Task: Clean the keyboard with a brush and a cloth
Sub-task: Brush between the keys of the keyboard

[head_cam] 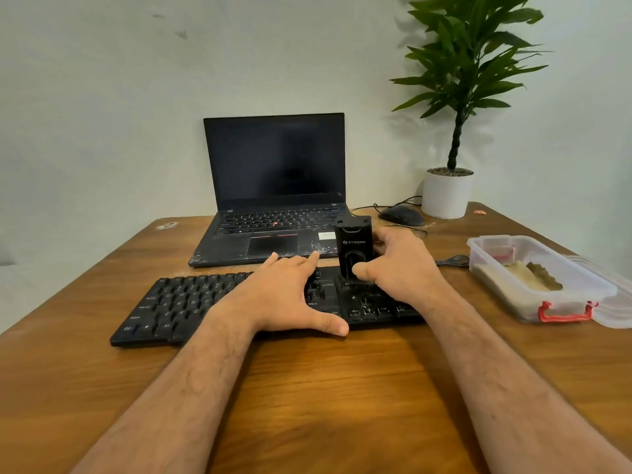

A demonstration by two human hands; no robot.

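Your right hand wraps its fingers round the upright brush, working the keyboard beneath; your left hand lies flat, steadying it. Brushing looks underway; wiping remains, no cloth visible.

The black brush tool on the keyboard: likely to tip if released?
Probably. The black brush tool stands tall and upright on uneven keys of the keyboard. Its hard casing looks rigid and light; the right hand grips it easily.
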